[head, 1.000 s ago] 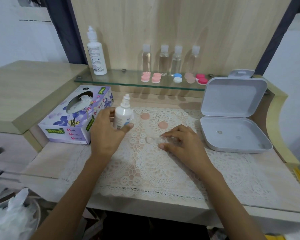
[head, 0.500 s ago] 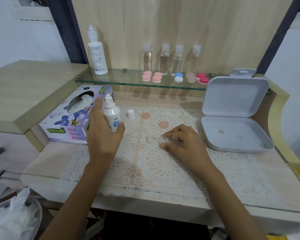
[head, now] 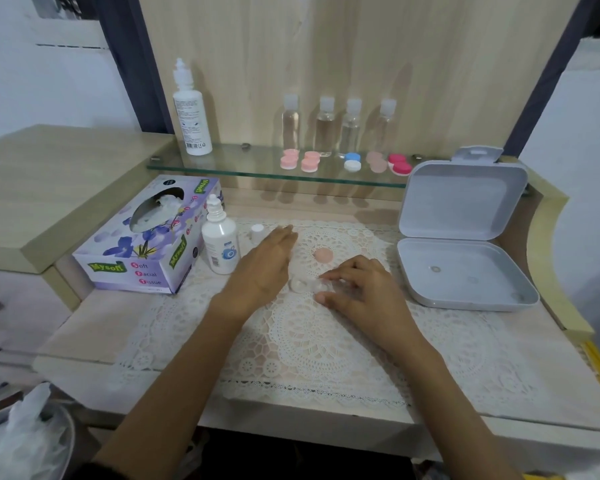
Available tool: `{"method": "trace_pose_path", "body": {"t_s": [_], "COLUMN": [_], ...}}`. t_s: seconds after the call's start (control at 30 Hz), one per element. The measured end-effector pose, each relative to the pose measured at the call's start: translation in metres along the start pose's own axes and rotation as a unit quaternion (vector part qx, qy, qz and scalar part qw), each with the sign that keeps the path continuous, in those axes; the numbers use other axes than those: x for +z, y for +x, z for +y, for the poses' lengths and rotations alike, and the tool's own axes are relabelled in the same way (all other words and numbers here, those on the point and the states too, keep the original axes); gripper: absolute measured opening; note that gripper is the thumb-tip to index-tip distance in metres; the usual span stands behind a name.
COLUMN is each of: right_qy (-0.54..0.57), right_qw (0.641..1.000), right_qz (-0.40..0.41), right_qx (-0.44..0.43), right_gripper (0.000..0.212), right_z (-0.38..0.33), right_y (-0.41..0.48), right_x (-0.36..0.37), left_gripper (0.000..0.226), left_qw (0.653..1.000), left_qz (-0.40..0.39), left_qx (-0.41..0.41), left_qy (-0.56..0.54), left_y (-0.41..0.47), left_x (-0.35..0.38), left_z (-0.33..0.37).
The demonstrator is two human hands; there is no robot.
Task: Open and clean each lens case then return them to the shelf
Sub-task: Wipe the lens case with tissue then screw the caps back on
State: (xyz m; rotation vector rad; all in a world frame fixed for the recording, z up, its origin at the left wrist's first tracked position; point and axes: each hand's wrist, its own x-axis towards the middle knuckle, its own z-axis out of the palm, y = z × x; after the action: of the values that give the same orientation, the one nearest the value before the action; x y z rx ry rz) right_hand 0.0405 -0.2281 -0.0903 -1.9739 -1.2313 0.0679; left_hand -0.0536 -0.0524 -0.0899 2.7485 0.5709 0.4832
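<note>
Clearly light, stiff, slick lens case (head: 303,285) — pinned by right hand (head: 357,289) fingertips; best gripped at rims — left hand (head: 264,263) open, empty

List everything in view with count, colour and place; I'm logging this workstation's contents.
Tall white solution bottle: 1, glass shelf, left.
Clear travel bottles: 4, white caps, shelf back.
Closed lens cases: 5, three pink, one blue-and-white, one red, shelf front.
Purple floral tissue box: 1, desk left.
Small white dropper bottle: 1, uncapped, beside the box.
White bottle cap: 1, lace mat.
Pink round lid: 1, mat.
Clear open lens case: 1, mat centre.
Grey hinged plastic box: 1, open, right.
Left hand: open, empty.
Right hand: steadying the case.
</note>
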Motion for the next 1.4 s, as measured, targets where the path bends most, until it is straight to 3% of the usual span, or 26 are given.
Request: {"method": "trace_pose_path", "body": {"t_s": [0.43, 0.6, 0.73, 0.93, 1.4], "right_qy": [-0.011, -0.014, -0.015, -0.023, -0.023], "right_qw": [1.0, 1.0, 1.0, 1.0, 1.0], "right_qz": [0.002, 0.003, 0.005, 0.005, 0.005], "right_qx": [-0.004, -0.004, -0.006, -0.008, -0.01], "right_gripper": [0.034, 0.034, 0.033, 0.035, 0.036], "right_z": [0.0, 0.0, -0.001, -0.001, 0.001], "right_y": [0.001, 0.0, 0.0, -0.001, -0.001], "right_x": [0.0, 0.0, 0.0, 0.0, 0.001], "left_gripper": [0.009, 0.007, 0.013, 0.017, 0.019], "left_qw": [0.989, 0.983, 0.961, 0.955, 0.951], "left_qz": [0.126, 0.145, 0.167, 0.096, 0.075], "left_qx": [-0.011, -0.036, -0.034, 0.043, 0.087], "left_qy": [-0.08, -0.109, -0.216, -0.276, -0.287], "left_y": [-0.018, -0.028, -0.033, -0.038, -0.039], "left_x": [-0.008, -0.009, -0.014, -0.015, -0.012], "left_z": [0.006, 0.008, 0.011, 0.014, 0.01]}}
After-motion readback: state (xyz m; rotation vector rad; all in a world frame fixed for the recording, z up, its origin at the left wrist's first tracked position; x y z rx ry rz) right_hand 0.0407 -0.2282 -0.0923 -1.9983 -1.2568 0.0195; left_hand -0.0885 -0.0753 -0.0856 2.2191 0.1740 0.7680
